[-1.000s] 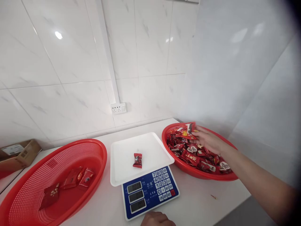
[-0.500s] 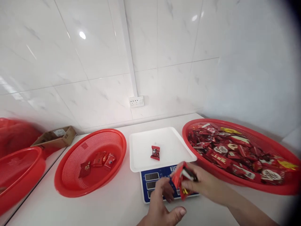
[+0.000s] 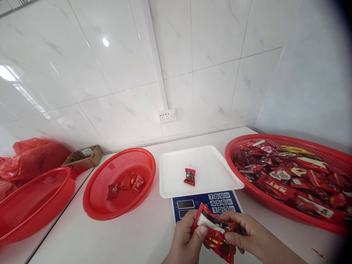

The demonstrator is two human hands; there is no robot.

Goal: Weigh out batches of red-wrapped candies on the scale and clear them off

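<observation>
The red packets (image 3: 216,240) were in the right hand over the right basket (image 3: 233,165) a second ago; now both hands hold them over the front of the blue scale (image 3: 202,198). The left hand (image 3: 187,238), open half a second ago, has its thumb on top and its fingers closed on them. The right hand (image 3: 247,234) pinches their other side, its arm coming from the lower right. One small sweet (image 3: 189,176) still lies on the white tray (image 3: 173,183).
</observation>
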